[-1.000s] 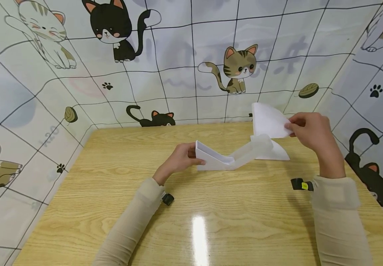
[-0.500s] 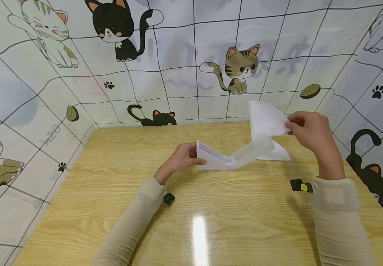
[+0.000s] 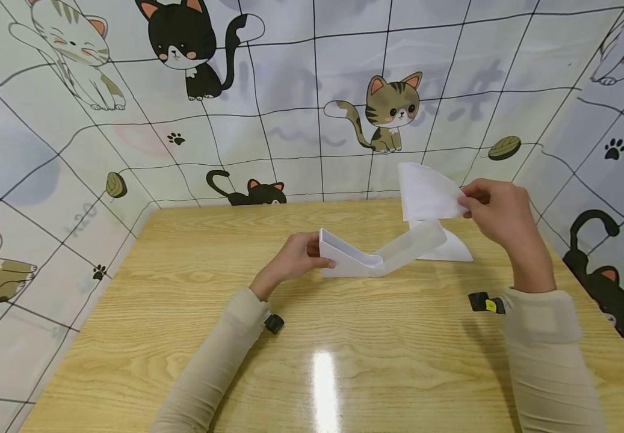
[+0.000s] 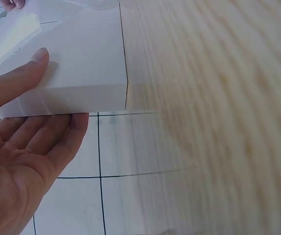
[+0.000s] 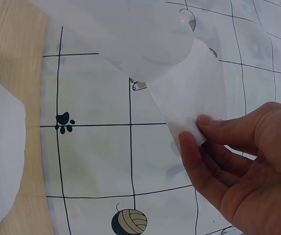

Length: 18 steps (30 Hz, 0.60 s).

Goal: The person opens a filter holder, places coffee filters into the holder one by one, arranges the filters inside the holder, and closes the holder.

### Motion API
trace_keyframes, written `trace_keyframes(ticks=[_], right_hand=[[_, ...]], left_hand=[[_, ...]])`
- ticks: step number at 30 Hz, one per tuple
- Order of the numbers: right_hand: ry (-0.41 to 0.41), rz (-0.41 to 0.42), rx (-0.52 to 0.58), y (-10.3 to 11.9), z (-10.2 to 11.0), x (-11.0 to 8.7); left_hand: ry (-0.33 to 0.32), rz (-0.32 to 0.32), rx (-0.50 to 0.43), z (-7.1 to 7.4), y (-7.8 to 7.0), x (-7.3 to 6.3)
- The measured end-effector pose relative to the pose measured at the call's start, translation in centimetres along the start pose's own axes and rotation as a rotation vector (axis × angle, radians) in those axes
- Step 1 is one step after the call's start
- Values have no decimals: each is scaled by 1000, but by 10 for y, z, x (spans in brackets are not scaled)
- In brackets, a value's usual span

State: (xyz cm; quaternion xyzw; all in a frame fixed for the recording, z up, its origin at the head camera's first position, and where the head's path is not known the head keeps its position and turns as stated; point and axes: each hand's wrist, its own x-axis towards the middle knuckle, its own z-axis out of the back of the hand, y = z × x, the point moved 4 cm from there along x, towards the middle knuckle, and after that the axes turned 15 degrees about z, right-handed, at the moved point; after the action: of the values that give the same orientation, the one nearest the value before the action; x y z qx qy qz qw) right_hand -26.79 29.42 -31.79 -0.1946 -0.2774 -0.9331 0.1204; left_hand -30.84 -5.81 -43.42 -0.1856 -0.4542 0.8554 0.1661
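Note:
My left hand [image 3: 292, 258] grips the end of a white plastic case [image 3: 349, 263], thumb on the near side and fingers behind. The case stands on its long edge on the table, its translucent lid [image 3: 410, 248] swung out to the right. In the left wrist view the thumb presses the case's flat white face [image 4: 81, 68]. Between thumb and fingertips my right hand [image 3: 498, 210] pinches a white fan-shaped paper, like a coffee filter [image 3: 429, 193], raised above the lid. More white fan-shaped filter paper [image 3: 454, 248] lies behind the lid, partly hidden by it.
The wood-grain table [image 3: 312, 325] extends around both arms. A cat-print sheet [image 3: 290, 138] rises behind the table's far edge and along both sides. Dark wrist cameras sit at the left cuff [image 3: 274, 324] and right cuff [image 3: 486, 302].
My right hand has shifted a little to the left, bringing the pinched filter paper with it. The left hand and the case have stayed in place.

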Motion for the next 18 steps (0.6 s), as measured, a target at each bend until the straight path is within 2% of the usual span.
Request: trace_keyframes(ticks=[18], right_hand=[[-51, 64, 24, 18, -5, 0]], left_hand=[[7, -4, -5, 1, 0, 0]])
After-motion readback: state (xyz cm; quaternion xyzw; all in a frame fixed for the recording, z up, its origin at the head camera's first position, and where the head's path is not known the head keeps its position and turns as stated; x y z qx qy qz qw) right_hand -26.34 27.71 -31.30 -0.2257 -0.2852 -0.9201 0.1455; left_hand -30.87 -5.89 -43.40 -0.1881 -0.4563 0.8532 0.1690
